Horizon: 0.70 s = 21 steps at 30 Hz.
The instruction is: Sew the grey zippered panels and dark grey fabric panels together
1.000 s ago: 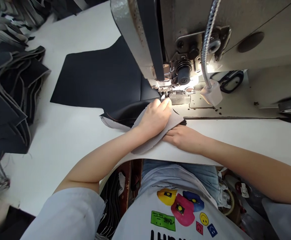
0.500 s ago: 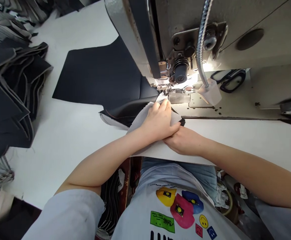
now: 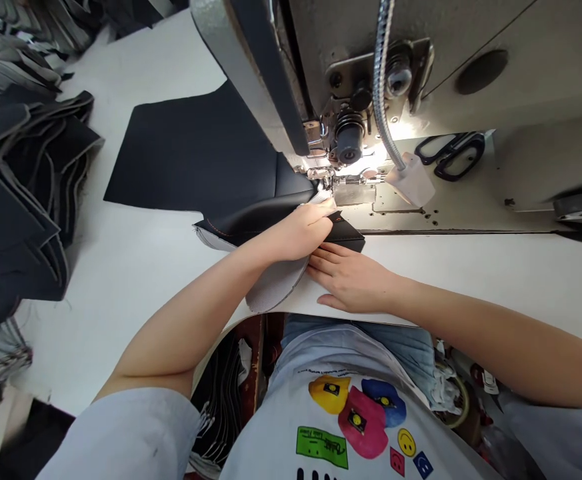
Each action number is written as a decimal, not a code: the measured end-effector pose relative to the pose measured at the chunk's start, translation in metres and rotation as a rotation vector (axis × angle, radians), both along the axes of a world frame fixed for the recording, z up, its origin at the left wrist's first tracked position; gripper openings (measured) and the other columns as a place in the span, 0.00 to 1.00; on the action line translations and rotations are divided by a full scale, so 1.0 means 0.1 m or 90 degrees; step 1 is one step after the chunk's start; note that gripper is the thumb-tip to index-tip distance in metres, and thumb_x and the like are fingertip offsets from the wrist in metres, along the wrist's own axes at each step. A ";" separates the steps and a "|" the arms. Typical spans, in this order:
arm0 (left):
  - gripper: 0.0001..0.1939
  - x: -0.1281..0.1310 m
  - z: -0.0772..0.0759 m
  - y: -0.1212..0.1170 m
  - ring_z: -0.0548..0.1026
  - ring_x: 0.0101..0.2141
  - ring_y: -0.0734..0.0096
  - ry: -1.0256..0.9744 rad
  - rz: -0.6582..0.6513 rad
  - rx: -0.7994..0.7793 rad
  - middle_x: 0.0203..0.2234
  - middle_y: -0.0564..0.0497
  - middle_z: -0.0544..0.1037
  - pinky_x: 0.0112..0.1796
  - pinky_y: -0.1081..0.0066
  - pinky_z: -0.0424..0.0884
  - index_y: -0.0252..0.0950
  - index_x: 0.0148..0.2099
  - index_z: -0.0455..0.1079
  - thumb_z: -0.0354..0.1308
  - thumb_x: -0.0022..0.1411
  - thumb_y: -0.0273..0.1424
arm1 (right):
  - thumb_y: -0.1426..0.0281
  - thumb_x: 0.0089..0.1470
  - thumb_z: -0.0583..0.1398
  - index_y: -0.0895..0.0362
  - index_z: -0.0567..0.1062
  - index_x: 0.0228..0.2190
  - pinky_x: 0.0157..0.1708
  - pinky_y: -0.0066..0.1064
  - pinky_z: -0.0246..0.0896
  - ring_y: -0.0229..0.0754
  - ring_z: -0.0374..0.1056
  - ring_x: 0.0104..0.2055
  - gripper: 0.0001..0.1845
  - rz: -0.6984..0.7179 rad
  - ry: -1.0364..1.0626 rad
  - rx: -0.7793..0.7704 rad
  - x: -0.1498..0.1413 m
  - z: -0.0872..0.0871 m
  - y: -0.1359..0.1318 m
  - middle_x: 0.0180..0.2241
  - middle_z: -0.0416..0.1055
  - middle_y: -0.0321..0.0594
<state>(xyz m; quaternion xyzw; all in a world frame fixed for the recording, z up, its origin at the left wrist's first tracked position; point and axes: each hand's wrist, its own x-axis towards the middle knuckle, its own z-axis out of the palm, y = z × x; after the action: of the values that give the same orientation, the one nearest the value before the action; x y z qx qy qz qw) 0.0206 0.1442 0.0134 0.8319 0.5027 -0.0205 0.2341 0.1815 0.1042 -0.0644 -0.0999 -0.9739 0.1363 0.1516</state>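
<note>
A sewing machine (image 3: 349,143) stands in front of me, its needle area lit by a lamp. A black leather-like panel (image 3: 195,147) with a grey fabric backing (image 3: 277,283) spreads from under the presser foot to the left. My left hand (image 3: 305,230) is closed on the folded edge of the panel just in front of the foot; its fingertips pinch the pale underside. Flat on the white table, my right hand (image 3: 353,277) has its fingers stretched out, their tips at the panel's edge. A black corner of the panel (image 3: 345,235) shows between the hands and the machine bed.
Black-handled scissors (image 3: 458,157) lie on the machine bed behind the lamp head (image 3: 411,180). Folded dark panels (image 3: 35,193) are stacked at the left of the white table (image 3: 121,287). More grey pieces (image 3: 15,63) lie at the far left.
My left hand has closed and turned over the panel edge, moving slightly left. My right hand has come out from under it and now lies flat. The black corner is more exposed.
</note>
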 end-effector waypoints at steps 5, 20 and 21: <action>0.24 0.04 0.02 -0.05 0.69 0.56 0.55 0.099 0.011 -0.028 0.57 0.41 0.71 0.57 0.56 0.67 0.32 0.54 0.70 0.39 0.62 0.24 | 0.51 0.62 0.57 0.72 0.68 0.59 0.64 0.49 0.53 0.58 0.61 0.64 0.39 -0.005 -0.012 -0.001 -0.01 -0.03 -0.01 0.59 0.68 0.62; 0.28 -0.09 -0.13 -0.05 0.69 0.50 0.51 0.234 -0.075 0.129 0.63 0.36 0.65 0.49 0.55 0.66 0.25 0.64 0.61 0.44 0.62 0.20 | 0.55 0.62 0.57 0.69 0.72 0.55 0.62 0.51 0.51 0.57 0.66 0.58 0.32 -0.008 -0.026 -0.002 -0.14 0.04 0.15 0.54 0.73 0.58; 0.27 -0.09 -0.13 -0.06 0.69 0.48 0.52 0.245 -0.083 0.134 0.61 0.35 0.68 0.48 0.56 0.66 0.24 0.63 0.62 0.43 0.63 0.19 | 0.55 0.62 0.57 0.69 0.72 0.54 0.61 0.51 0.52 0.57 0.67 0.58 0.31 -0.020 -0.038 -0.009 -0.19 0.04 0.13 0.53 0.74 0.58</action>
<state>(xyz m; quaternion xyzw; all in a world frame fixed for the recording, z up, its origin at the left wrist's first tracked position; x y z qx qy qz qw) 0.0117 0.1386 0.0000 0.8634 0.4825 -0.1409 0.0440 0.1628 0.1173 -0.0604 -0.1204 -0.9752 0.1377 0.1242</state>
